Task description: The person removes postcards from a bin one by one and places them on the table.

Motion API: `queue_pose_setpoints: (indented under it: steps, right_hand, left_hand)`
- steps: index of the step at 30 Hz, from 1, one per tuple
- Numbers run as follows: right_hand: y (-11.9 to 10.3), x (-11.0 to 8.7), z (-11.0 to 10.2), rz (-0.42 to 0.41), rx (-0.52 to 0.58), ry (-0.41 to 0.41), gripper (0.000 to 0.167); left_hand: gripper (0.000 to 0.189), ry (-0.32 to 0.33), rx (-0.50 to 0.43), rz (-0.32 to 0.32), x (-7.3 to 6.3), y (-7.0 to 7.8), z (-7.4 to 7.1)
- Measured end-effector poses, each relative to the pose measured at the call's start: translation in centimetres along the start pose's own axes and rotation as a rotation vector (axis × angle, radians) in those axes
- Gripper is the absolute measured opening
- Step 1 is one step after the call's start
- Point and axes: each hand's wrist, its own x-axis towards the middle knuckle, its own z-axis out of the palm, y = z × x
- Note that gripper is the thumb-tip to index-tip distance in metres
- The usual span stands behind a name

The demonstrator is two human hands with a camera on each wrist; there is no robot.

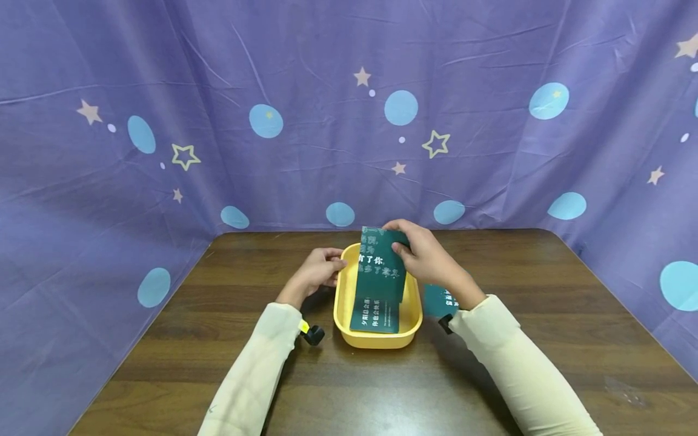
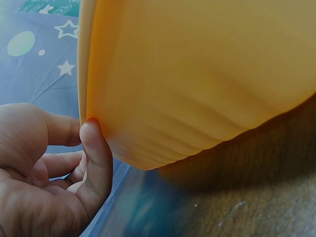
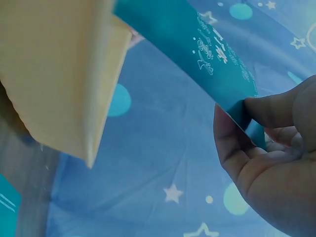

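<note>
A yellow plastic basket (image 1: 378,343) stands on the table. My left hand (image 1: 317,268) pinches its left rim between thumb and finger, seen closely along the basket wall (image 2: 197,74) in the left wrist view. Above the basket, my right hand (image 1: 428,254) pinches the upper right edge of a dark green card (image 1: 378,257) with white lettering. In the right wrist view the card (image 3: 182,44) slants from the fingers toward the basket opening. Below it, a second green card (image 1: 376,318) with white writing shows inside the basket, its upper part hidden.
Another green card (image 1: 438,300) lies on the table right of the basket, partly covered by my right wrist. The brown wooden table (image 1: 245,363) reaches back to a purple curtain (image 1: 327,169) with stars and blue dots.
</note>
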Motion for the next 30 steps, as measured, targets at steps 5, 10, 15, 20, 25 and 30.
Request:
queue_pose_setpoints:
  steps: [5, 10, 15, 20, 25, 30]
  right_hand:
    - [0.0, -0.2, -1.7, -0.006, -0.009, 0.039, 0.032]
    - [0.2, -0.6, -3.5, 0.038, 0.001, 0.059, 0.033]
    - [1.0, -0.9, -5.1, 0.089, 0.001, 0.113, 0.033]
    - [2.2, -1.4, -6.8, 0.144, -0.018, 0.176, 0.035]
    - [3.6, -2.1, -8.4, 0.235, -0.025, 0.199, 0.036]
    - [5.0, -2.6, -9.4, 0.327, -0.028, 0.197, 0.037]
  left_hand:
    - [0.041, 0.000, -0.006, -0.005, 0.1, 0.0, -0.1]
    - [0.041, -0.002, -0.007, -0.010, 0.0, 0.0, -0.1]
    - [0.041, -0.005, -0.007, -0.003, -0.1, 0.0, -0.1]
    - [0.042, -0.007, -0.001, 0.001, -0.2, 0.1, -0.1]
    - [0.042, -0.007, 0.003, -0.003, -0.2, 0.1, -0.1]
    - [0.041, -0.005, 0.004, 0.000, -0.1, 0.0, 0.0]
